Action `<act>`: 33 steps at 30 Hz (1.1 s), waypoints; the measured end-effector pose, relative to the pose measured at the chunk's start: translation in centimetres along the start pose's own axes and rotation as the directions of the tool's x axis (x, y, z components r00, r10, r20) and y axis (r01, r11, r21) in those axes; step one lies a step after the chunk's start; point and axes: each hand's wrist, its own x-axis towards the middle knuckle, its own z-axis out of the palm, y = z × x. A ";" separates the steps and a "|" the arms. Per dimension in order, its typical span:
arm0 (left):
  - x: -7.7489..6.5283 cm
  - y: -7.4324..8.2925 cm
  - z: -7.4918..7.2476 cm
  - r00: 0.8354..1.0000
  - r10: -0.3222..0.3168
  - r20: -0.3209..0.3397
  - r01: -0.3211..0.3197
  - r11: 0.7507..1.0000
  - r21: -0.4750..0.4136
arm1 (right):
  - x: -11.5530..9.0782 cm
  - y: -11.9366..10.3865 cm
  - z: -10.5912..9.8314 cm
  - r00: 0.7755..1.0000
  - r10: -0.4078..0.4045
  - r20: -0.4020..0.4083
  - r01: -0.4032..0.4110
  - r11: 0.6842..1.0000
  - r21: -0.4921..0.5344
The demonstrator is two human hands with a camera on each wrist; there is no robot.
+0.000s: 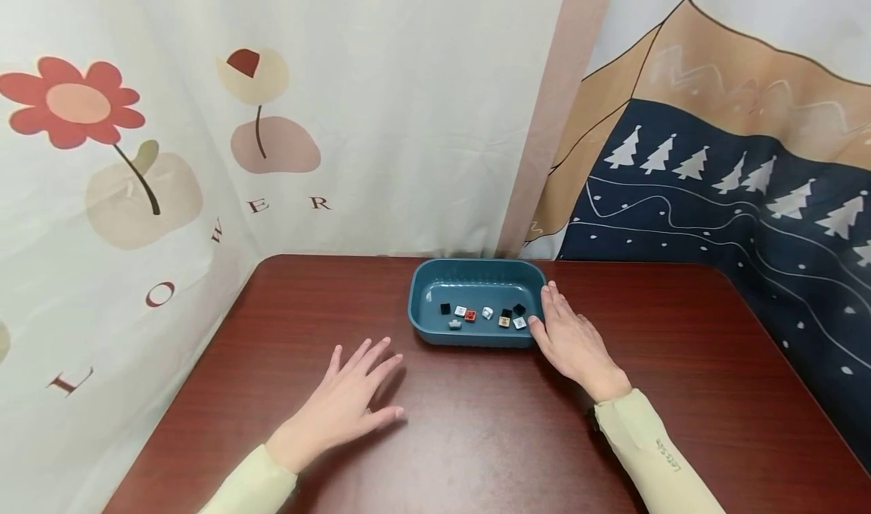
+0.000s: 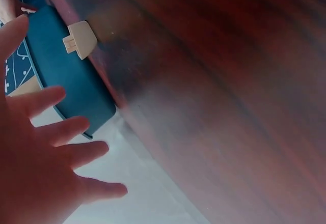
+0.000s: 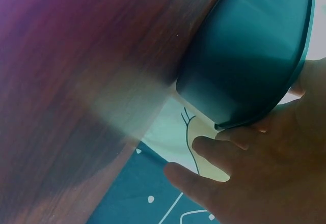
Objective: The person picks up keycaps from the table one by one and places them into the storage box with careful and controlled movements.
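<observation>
A blue-green plastic basin (image 1: pixel 435 339) with rounded corners stands near the table's back edge. Inside lie several small blocky pieces, among them a red piece (image 1: pixel 470 316), a tan piece (image 1: pixel 504 322), a white piece (image 1: pixel 520 323) and a black piece (image 1: pixel 445 309); their exact kind is too small to tell. My right hand (image 1: pixel 577 346) lies along the basin's right end, fingers straight, thumb at the rim. In the right wrist view the basin's wall (image 3: pixel 244 66) is beside those fingers. My left hand (image 1: pixel 345 407), holding nothing, spreads its fingers over the table, left and in front of the basin.
The dark red-brown wooden table (image 1: pixel 476 438) ends at a white curtain (image 1: pixel 408 121) with flower prints and a navy cloth (image 1: pixel 680 219) with tree prints. In the left wrist view a beige piece (image 2: pixel 84 39) shows against the basin's side; its kind is unclear.
</observation>
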 end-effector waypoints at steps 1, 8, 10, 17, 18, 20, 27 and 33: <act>-0.1 -0.1 -0.1 1.000 0.003 0.013 -0.003 1.000 -0.004 | 0.0 0.0 0.0 1.000 -0.001 0.000 0.001 1.000 0.001; -0.6 -0.3 -0.7 0.993 0.067 0.094 -0.069 0.997 0.020 | 0.1 0.0 0.0 1.000 0.000 0.004 0.000 1.000 0.003; -0.7 -0.3 -0.8 0.990 0.097 0.102 -0.102 0.994 0.040 | 0.1 0.1 0.0 1.000 0.001 0.003 -0.001 1.000 0.003; -0.8 -0.4 -1.0 0.981 0.176 0.081 -0.181 0.981 0.064 | 0.0 0.2 0.0 1.000 0.006 0.003 -0.006 1.000 0.006; -0.8 -0.4 -1.1 0.981 0.181 0.075 -0.185 0.981 0.062 | 0.0 0.2 0.0 1.000 0.006 0.003 -0.006 1.000 0.006; -0.9 -0.4 -1.1 0.980 0.187 0.067 -0.191 0.980 0.054 | 0.0 0.1 0.0 1.000 0.007 0.004 -0.007 1.000 0.006; -1.1 -0.5 -1.5 0.979 0.187 0.079 -0.186 0.982 -0.019 | 0.1 0.1 0.0 1.000 0.009 0.008 -0.010 1.000 0.009; -0.7 -0.5 -1.5 0.973 0.219 0.069 -0.217 0.975 -0.040 | 0.1 0.1 -0.1 1.000 0.011 0.011 -0.011 1.000 0.010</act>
